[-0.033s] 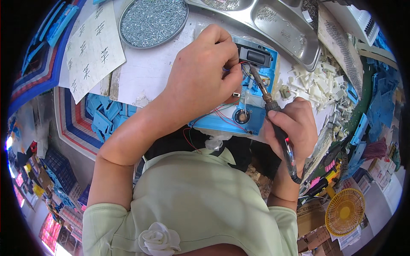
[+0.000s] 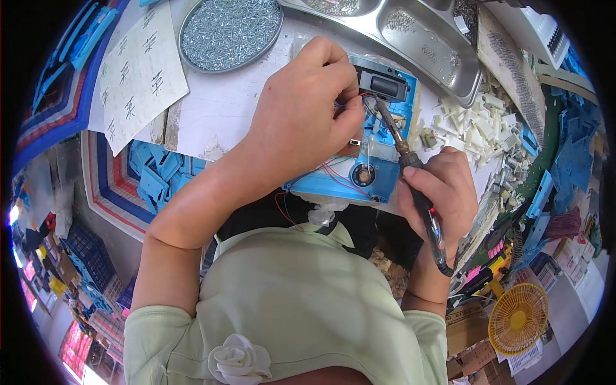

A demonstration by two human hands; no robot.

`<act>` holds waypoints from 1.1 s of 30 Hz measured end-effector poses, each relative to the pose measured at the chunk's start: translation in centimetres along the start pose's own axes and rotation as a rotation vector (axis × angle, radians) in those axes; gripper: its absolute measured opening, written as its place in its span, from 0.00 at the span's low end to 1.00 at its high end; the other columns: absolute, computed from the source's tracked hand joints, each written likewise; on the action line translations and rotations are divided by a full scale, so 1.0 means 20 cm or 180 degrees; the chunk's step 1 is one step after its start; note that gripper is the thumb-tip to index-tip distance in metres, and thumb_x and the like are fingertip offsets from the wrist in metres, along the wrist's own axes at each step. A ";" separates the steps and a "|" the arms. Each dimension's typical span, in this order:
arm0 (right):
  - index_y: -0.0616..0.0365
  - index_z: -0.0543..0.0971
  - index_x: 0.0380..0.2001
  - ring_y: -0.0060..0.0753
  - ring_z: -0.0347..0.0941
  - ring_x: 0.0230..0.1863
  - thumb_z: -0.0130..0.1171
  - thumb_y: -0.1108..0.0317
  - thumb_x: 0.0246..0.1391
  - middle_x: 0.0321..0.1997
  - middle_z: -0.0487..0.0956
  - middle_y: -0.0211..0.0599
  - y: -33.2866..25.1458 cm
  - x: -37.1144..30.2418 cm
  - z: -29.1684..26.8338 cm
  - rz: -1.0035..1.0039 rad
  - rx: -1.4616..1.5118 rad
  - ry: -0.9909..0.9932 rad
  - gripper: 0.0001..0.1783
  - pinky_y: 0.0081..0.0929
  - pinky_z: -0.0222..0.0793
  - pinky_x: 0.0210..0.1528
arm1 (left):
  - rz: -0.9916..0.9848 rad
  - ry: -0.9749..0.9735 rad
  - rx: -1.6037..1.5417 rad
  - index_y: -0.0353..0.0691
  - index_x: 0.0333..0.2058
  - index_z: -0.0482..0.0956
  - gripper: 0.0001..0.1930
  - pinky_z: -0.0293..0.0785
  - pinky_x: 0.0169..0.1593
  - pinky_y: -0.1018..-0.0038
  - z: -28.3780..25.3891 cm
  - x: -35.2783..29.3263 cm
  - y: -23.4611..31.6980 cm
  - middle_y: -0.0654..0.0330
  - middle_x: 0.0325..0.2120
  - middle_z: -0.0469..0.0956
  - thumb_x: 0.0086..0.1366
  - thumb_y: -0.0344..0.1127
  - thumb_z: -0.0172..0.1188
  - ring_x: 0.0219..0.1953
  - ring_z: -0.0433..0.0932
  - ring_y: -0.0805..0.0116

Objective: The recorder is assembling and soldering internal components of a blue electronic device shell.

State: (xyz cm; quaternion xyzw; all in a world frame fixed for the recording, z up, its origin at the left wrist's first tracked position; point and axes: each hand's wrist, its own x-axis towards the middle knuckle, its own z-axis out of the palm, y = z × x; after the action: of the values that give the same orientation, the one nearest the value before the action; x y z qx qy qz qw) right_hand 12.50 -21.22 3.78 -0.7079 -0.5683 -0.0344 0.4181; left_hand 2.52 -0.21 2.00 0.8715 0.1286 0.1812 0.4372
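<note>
In front of me lies a blue plastic housing (image 2: 385, 172) with its inside showing. It holds a black rectangular part (image 2: 385, 85), a small round speaker-like part (image 2: 363, 174) and thin coloured wires (image 2: 333, 172). My left hand (image 2: 308, 106) is over the housing's left side, thumb and fingers pinched on a thin red wire (image 2: 364, 95) beside the black part. My right hand (image 2: 443, 192) grips a soldering iron (image 2: 420, 199) by its dark handle. The iron's tip reaches in near that wire, just below the black part; whether they touch, I cannot tell.
A round tray of screws (image 2: 231, 32) stands at the back left, beside a paper sheet with handwriting (image 2: 138, 77). A metal compartment tray (image 2: 471, 83) is behind the housing. White plastic pieces (image 2: 478, 122) are piled to the right. A yellow fan (image 2: 518, 317) sits lower right.
</note>
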 end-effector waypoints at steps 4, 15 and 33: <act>0.55 0.81 0.37 0.38 0.68 0.24 0.72 0.79 0.36 0.23 0.74 0.33 0.00 -0.01 -0.01 0.0143 0.0233 0.0101 0.20 0.35 0.64 0.31 | -0.0016 0.0007 -0.0026 0.31 0.27 0.77 0.05 0.71 0.29 0.78 0.01 0.00 -0.01 0.61 0.33 0.69 0.57 0.25 0.64 0.26 0.72 0.76; 0.57 0.80 0.38 0.39 0.67 0.21 0.70 0.77 0.39 0.21 0.73 0.35 0.03 0.00 0.01 0.0145 0.0352 0.0065 0.18 0.35 0.64 0.30 | -0.0014 0.0021 0.0105 0.31 0.28 0.78 0.05 0.72 0.29 0.78 0.01 0.00 0.01 0.61 0.33 0.70 0.56 0.25 0.65 0.25 0.74 0.76; 0.59 0.81 0.39 0.40 0.69 0.23 0.71 0.75 0.42 0.23 0.76 0.37 0.05 0.01 0.02 0.0261 0.0341 0.0131 0.17 0.35 0.67 0.32 | 0.0111 0.0287 0.0401 0.32 0.28 0.77 0.05 0.76 0.30 0.74 0.06 -0.01 0.00 0.58 0.34 0.72 0.54 0.24 0.65 0.26 0.78 0.69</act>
State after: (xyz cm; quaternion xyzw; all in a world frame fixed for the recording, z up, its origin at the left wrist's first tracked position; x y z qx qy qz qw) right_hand 13.23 -20.85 3.17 -0.7063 -0.5311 -0.0014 0.4681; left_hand 2.87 -1.16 1.38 0.8903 0.1441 0.2194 0.3720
